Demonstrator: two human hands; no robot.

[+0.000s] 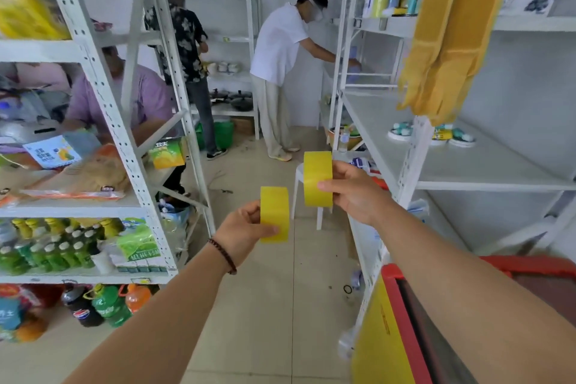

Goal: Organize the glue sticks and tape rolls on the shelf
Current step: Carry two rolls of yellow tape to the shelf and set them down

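I held one yellow tape roll in each hand, out over the tiled aisle floor (249, 305) between the two shelving racks. My left hand (241, 232), with a dark bead bracelet (223, 256) at the wrist, pinched the lower tape roll (275, 213) edge-on, thumb across its near face and fingers curled behind it. My right hand (353, 193) pinched the higher tape roll (318, 178) the same way, thumb on the front, fingers wrapped round the far side. The two rolls stood upright, near each other but apart, the right one at about one o'clock from the left.

The white shelf (467, 165) lay at three o'clock from my right hand; toward its back wall sat a small cluster of teal-and-white items (442, 134) that were too small for me to tell what they were. A red-rimmed basket (402, 315) was at about five o'clock, under my right forearm. At ten o'clock stood the rack of green bottles (46, 251). At twelve o'clock, a person in a white shirt (277, 47) bent toward a far shelf.
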